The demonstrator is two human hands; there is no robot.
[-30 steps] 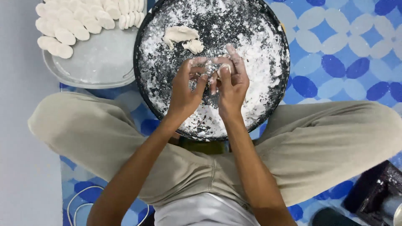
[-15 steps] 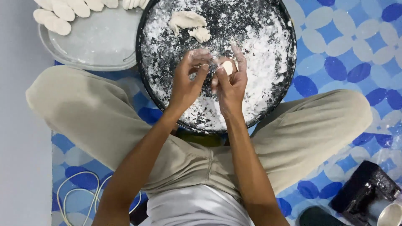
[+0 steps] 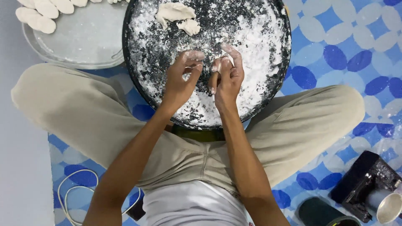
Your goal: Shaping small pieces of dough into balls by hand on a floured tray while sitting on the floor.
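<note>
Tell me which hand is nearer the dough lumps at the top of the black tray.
Left. The left hand sits just below the dough lumps on the floured black tray; the right hand is lower and farther right.

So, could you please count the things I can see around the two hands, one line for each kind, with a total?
Round black floured tray: 1
Grey plate: 1
Dough lumps on the black tray: 2
Shaped dough pieces on the grey plate, in view, some cut off by the edge: 5
Small dough piece between the left hand and right hand: 1
Total: 10

No packages, labels, signs, screens visible
</note>
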